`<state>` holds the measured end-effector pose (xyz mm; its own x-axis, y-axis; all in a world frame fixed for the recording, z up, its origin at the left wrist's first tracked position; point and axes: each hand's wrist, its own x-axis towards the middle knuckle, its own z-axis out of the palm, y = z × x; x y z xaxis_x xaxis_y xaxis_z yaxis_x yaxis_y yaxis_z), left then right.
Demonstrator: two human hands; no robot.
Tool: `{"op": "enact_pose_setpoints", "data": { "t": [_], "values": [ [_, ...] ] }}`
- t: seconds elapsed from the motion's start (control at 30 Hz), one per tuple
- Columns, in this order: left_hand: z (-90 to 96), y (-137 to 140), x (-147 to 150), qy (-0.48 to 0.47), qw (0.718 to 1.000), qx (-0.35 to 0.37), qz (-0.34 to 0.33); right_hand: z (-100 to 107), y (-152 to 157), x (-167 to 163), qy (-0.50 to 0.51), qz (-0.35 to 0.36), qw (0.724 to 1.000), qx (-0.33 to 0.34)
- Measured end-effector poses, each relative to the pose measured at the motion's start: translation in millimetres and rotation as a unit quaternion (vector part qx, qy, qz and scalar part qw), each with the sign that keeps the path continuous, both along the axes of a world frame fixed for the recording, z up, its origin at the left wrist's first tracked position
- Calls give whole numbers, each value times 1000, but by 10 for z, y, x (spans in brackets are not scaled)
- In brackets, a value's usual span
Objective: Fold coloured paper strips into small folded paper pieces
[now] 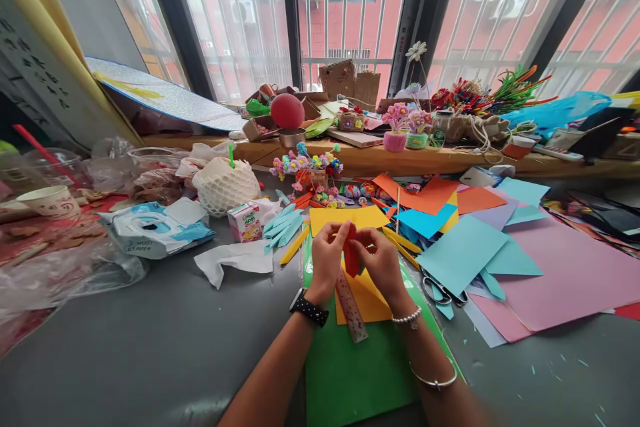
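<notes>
Between both hands is a small piece of folded red paper [353, 259], held upright above the green sheet. My left hand [328, 257] pinches its upper left side, and my right hand [383, 260] grips it from the right with bent fingers. Below the hands, a clear patterned ruler [351, 310] lies slanted across an orange-yellow sheet [377, 303]. Both rest on a large green sheet [360, 373]. Just beyond the fingers lies another yellow sheet [370, 215]. Narrow folded yellow strips [295, 245] flank the hands.
Scissors [440, 290] and light-blue paper [463, 250] lie to the right, over a big pink sheet [575, 267]. Left are folded light-blue pieces [284, 225], a tissue [235, 259], a small carton [245, 222] and a wipes pack [155, 230]. Flower crafts [310, 167] stand behind.
</notes>
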<state>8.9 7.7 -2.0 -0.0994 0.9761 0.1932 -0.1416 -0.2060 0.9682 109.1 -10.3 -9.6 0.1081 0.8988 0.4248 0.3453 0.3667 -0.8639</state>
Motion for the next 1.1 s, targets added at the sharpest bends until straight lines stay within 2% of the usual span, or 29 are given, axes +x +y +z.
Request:
{"op": "enact_pose_setpoints", "data": {
  "t": [0.13, 0.23, 0.4, 0.8, 0.93, 1.1],
  "values": [
    [58, -26, -66, -63, 991, -11, -121, 15, 5, 39, 83, 11, 996, -25],
    [47, -32, -118, -100, 979, -57, -170, 14, 10, 64, 108, 26, 993, -31],
    [-8, -54, -135, -88, 959, -116, -242, 16, 5, 57, 95, 22, 995, -31],
    [-13, -81, -64, -45, 978, -89, -185, -23, 15, 23, -40, -82, 994, 52],
    [-20, -84, -70, -80, 971, -92, -207, -3, -2, 14, -1, -93, 995, 36],
    [-42, -75, -90, -144, 951, -113, -249, -13, -3, 19, 84, -71, 994, -19]
  ]
}}
